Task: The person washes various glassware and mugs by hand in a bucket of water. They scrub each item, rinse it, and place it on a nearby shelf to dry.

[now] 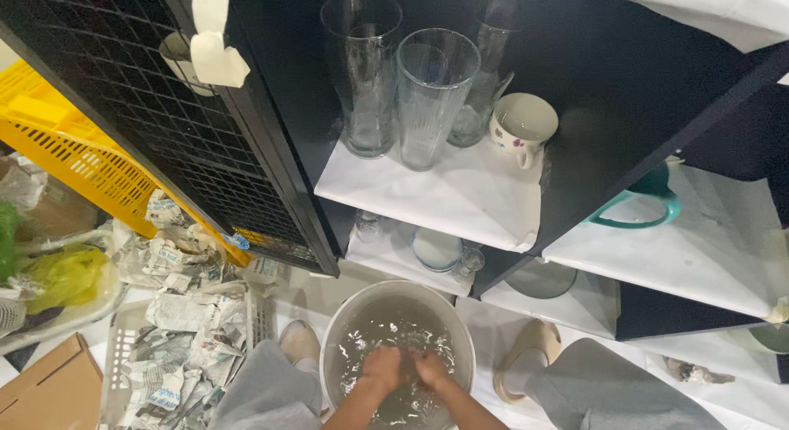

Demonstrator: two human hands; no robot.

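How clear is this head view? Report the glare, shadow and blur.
Head view: glare ripples on the water in the metal basin, blurring the left hand and right hand submerged in it; the tall glasses stay sharp with bright highlights; the dark shelf unit swallows detail in shadow; wide-angle distortion slants the shelf edges.

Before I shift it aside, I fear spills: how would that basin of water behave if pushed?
The basin is probably heavy, being nearly full. Its water would likely slosh over the low rim. Both hands, left and right, sit in it.
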